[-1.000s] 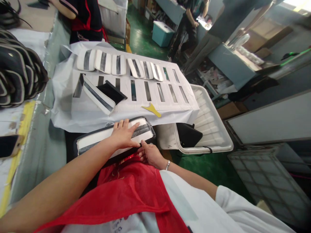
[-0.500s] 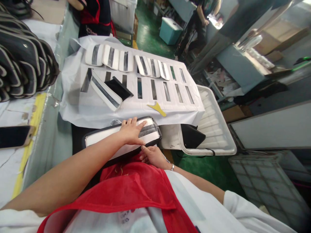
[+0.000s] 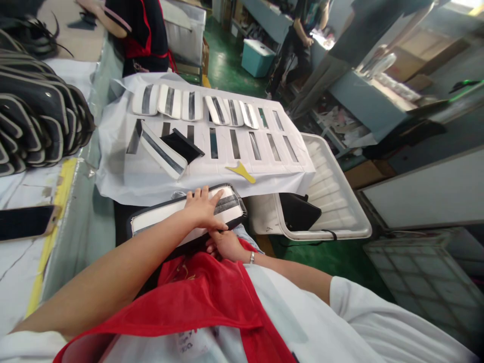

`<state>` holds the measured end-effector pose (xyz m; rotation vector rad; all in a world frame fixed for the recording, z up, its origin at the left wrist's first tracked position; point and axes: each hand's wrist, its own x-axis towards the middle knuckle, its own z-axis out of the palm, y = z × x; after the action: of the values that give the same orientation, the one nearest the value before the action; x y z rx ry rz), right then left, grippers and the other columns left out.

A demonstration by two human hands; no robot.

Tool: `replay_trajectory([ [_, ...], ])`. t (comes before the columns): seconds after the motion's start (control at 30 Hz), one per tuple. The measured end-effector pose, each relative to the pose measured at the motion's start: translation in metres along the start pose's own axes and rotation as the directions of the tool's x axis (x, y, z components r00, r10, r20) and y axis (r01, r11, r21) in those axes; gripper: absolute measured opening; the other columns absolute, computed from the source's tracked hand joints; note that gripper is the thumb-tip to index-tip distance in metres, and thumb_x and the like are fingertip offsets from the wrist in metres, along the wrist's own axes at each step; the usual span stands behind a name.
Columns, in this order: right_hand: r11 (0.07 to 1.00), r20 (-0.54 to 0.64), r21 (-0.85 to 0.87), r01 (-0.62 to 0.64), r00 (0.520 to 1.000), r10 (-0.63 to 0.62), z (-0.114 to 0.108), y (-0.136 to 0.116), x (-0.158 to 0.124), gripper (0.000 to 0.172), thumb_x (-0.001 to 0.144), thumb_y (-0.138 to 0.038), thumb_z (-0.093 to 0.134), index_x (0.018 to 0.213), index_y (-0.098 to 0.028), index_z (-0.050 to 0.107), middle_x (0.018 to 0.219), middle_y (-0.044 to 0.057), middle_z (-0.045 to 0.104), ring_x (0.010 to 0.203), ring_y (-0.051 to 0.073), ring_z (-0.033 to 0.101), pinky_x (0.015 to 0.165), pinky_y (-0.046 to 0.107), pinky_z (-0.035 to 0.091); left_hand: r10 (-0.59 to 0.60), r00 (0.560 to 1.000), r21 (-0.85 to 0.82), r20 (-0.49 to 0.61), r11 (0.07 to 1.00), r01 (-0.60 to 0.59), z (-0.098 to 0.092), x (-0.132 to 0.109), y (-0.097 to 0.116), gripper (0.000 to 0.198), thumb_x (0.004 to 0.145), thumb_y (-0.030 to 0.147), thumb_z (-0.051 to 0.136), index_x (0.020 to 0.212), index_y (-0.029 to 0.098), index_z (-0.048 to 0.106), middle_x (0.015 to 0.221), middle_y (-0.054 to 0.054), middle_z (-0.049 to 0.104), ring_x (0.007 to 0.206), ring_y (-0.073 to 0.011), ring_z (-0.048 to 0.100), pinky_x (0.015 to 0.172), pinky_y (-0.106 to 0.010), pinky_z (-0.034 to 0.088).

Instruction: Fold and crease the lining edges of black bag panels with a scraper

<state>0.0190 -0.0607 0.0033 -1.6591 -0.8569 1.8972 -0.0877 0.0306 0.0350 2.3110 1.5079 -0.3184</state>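
A long white panel (image 3: 159, 214) with a dark grey stripe lies in front of my body, framed by a black cover (image 3: 242, 207) that wraps its edges. My left hand (image 3: 201, 207) rests flat on top of the panel with thumb and fingers spread. Close below it, my right hand (image 3: 227, 245) has its fingers bent and pressed together at the near edge of the black cover. Its fingertips are partly hidden. Just beyond, a yellow forked tool (image 3: 242, 172) lies on the white sheet-covered surface (image 3: 298, 174).
Several striped white panels (image 3: 169, 101) lie on the white sheet, near a black folded piece (image 3: 183, 146). A white plastic tub (image 3: 363, 229) holds a black piece (image 3: 298, 212). At left are stacked black pieces (image 3: 34, 111) and a phone (image 3: 28, 222). Co-workers (image 3: 138, 30) are at the back.
My right hand has shifted left along the near edge of the cover. My left hand stays spread on the panel. The view has tilted slightly.
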Motion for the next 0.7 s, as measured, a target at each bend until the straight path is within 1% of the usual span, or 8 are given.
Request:
replay_trajectory([
  [0.07,0.997,0.022,-0.039,-0.074,0.997,0.075,-0.003,-0.004,-0.004,0.050,0.090,-0.046,0.046,0.054,-0.015,0.060,0.049,0.003,0.059,0.037,0.009,0.051,0.036,0.020,0.039,-0.009,1.000,0.015,0.006,1.000,0.009,0.001,0.002,0.003,0.122,0.047,0.083,0.057,0.147,0.027,0.016,0.150,-0.023,0.018,0.131,-0.0468,0.025,0.101,-0.059,0.019],
  [0.1,0.995,0.038,-0.051,-0.086,0.995,0.088,-0.005,-0.006,-0.006,0.049,0.091,-0.046,0.046,0.056,-0.015,0.061,0.052,0.003,0.060,0.038,0.009,0.052,0.037,0.019,0.039,-0.012,1.000,0.019,0.012,1.000,0.011,0.002,0.003,0.004,0.121,0.047,0.083,0.056,0.147,0.027,0.015,0.150,-0.024,0.018,0.131,-0.0469,0.025,0.101,-0.059,0.019],
  [0.23,0.998,0.166,-0.053,-0.045,0.985,0.053,-0.012,-0.010,-0.015,0.035,0.090,-0.028,0.051,0.060,-0.013,0.063,0.061,0.003,0.065,0.044,0.006,0.055,0.040,0.015,0.040,-0.012,0.999,0.032,0.031,0.999,0.011,0.003,0.008,0.006,0.121,0.047,0.085,0.054,0.147,0.029,0.014,0.150,-0.024,0.017,0.131,-0.0482,0.024,0.101,-0.060,0.018],
  [0.3,0.998,0.185,-0.035,-0.049,0.981,0.054,-0.013,-0.009,-0.015,0.033,0.090,-0.024,0.051,0.061,-0.013,0.063,0.061,0.002,0.065,0.043,0.006,0.055,0.039,0.015,0.040,-0.011,1.000,0.040,0.023,0.999,0.010,0.002,0.008,0.007,0.121,0.047,0.086,0.053,0.147,0.030,0.014,0.149,-0.024,0.019,0.130,-0.0480,0.026,0.100,-0.060,0.020],
  [0.47,0.991,0.181,-0.003,-0.131,0.975,0.129,-0.002,-0.011,-0.009,0.036,0.089,-0.033,0.054,0.061,-0.011,0.060,0.054,0.002,0.060,0.039,0.007,0.052,0.036,0.017,0.039,-0.022,0.999,0.062,0.026,0.998,0.020,-0.003,0.004,0.009,0.119,0.050,0.083,0.055,0.147,0.026,0.015,0.148,-0.025,0.020,0.130,-0.0478,0.027,0.101,-0.059,0.021],
  [0.6,0.989,0.191,-0.030,-0.143,0.971,0.146,0.006,-0.013,-0.005,0.042,0.092,-0.038,0.048,0.061,-0.012,0.058,0.049,0.000,0.056,0.035,0.007,0.048,0.034,0.019,0.037,-0.039,0.998,0.048,0.048,0.998,0.037,-0.006,0.004,0.009,0.118,0.051,0.080,0.059,0.147,0.028,0.016,0.150,-0.022,0.018,0.132,-0.0479,0.024,0.102,-0.058,0.020],
  [0.67,0.989,0.189,-0.050,-0.138,0.971,0.145,0.003,-0.011,-0.004,0.043,0.092,-0.040,0.048,0.060,-0.012,0.058,0.048,-0.001,0.055,0.036,0.007,0.047,0.035,0.019,0.036,-0.039,0.999,0.004,0.021,0.999,0.039,-0.009,0.003,0.007,0.114,0.055,0.077,0.059,0.147,0.027,0.017,0.151,-0.021,0.019,0.133,-0.0461,0.024,0.104,-0.058,0.019],
  [0.7,0.988,0.194,-0.060,-0.141,0.969,0.150,0.000,-0.010,-0.003,0.044,0.092,-0.041,0.048,0.060,-0.012,0.058,0.047,-0.001,0.054,0.036,0.007,0.047,0.035,0.019,0.036,-0.028,1.000,-0.047,0.001,0.999,0.028,-0.010,0.001,0.005,0.110,0.060,0.076,0.057,0.147,0.024,0.015,0.151,-0.020,0.021,0.134,-0.0433,0.025,0.105,-0.055,0.020],
])
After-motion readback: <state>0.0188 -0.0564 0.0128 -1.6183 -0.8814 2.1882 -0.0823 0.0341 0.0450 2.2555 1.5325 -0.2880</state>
